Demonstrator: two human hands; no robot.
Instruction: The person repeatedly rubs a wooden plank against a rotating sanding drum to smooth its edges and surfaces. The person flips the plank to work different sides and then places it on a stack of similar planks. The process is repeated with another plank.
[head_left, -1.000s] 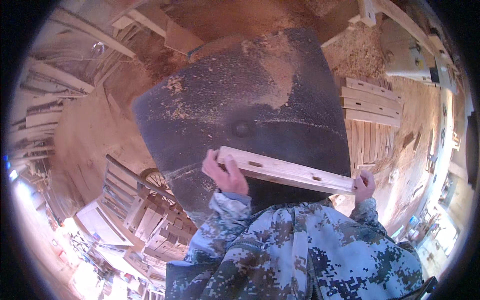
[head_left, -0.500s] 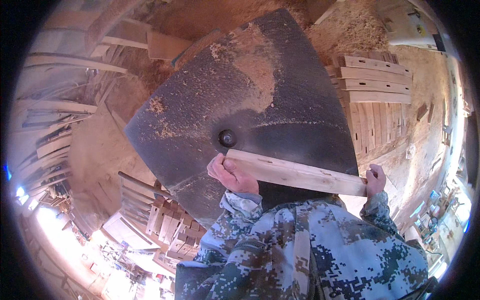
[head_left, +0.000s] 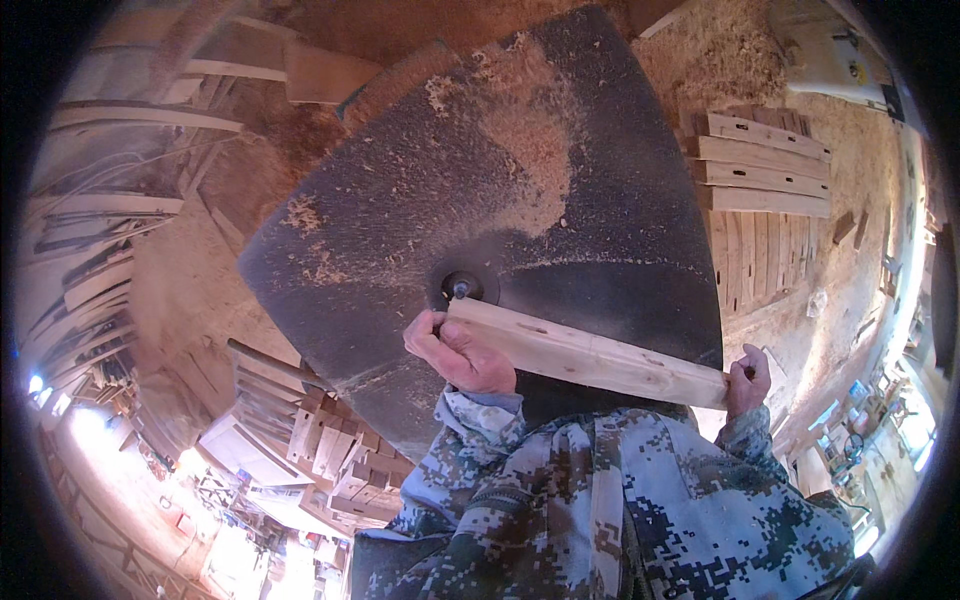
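Note:
A pale wooden board (head_left: pixel 610 362) with a short slot in its upper face lies slantwise across the near part of a dark machine table (head_left: pixel 620 255). My left hand (head_left: pixel 462 352) is closed on its left end, fingers curled. At the other end, by the table's right edge, my right hand (head_left: pixel 749 382) grips the board. The board's left tip is right beside a round spindle cutter (head_left: pixel 461 289) set in a hole in the table; whether they touch I cannot tell. Wood shavings (head_left: pixel 530 150) are spread over the far half of the table.
Slotted boards (head_left: pixel 765 165) are stacked on the sawdust-covered floor to the right. More cut wood pieces (head_left: pixel 345 440) are piled at the lower left, close to the table. Long curved planks (head_left: pixel 110 205) lie along the far left. A pale machine (head_left: pixel 840 70) stands at the upper right.
The view has shifted a little, so the table and floor stacks appear moved. Both hands keep their hold on the board, whose left tip stays close to the spindle.

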